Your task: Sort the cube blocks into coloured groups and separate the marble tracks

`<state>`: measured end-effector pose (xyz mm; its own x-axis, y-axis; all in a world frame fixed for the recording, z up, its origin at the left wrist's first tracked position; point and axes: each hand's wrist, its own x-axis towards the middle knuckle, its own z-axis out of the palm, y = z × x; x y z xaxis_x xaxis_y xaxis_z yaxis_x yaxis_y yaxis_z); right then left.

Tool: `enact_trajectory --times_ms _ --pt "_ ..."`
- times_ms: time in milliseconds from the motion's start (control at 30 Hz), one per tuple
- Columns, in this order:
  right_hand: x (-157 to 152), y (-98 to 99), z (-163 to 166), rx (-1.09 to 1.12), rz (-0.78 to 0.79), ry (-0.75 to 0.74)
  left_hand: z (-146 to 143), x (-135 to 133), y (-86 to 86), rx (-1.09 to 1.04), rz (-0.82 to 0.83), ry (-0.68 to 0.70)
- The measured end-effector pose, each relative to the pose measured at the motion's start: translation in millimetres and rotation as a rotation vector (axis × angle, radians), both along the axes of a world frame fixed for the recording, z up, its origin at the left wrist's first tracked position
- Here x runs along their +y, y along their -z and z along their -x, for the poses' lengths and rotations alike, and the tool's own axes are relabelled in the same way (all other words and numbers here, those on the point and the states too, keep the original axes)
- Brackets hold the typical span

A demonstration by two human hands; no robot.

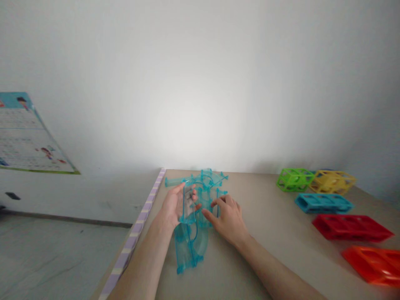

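My left hand (176, 206) is wrapped round a translucent blue track piece (188, 204), held upright above the table with its clear panel facing the palm. To its right is my right hand (229, 218), with thumb and forefinger apart over more translucent blue track pieces (205, 200). Whether its fingertips touch them I cannot tell. Nearer to me, below my left hand, lie a straight and a curved blue track piece (187, 252). Farther back, other blue track pieces (208, 178) lie in an overlapping group, partly hidden by my hands.
On the right of the table (259, 191) stand lattice blocks: green (294, 180), yellow (333, 182), blue (324, 203), red (353, 228) and orange (376, 264). Striped tape (140, 225) runs along the left edge. A white wall (200, 83) rises behind, with a poster (31, 137) at left.
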<state>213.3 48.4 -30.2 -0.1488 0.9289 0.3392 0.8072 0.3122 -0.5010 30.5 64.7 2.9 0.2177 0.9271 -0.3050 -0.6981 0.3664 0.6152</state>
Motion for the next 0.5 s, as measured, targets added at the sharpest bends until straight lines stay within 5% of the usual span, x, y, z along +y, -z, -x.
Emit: enact_trajectory --times_ms 233,500 --pt "3.9 7.2 3.7 -0.003 0.048 -0.01 -1.7 2.9 4.8 0.021 0.032 -0.039" --pt "8.2 9.8 0.2 0.371 0.099 -0.149 -6.0 5.4 11.2 0.036 0.057 -0.061"
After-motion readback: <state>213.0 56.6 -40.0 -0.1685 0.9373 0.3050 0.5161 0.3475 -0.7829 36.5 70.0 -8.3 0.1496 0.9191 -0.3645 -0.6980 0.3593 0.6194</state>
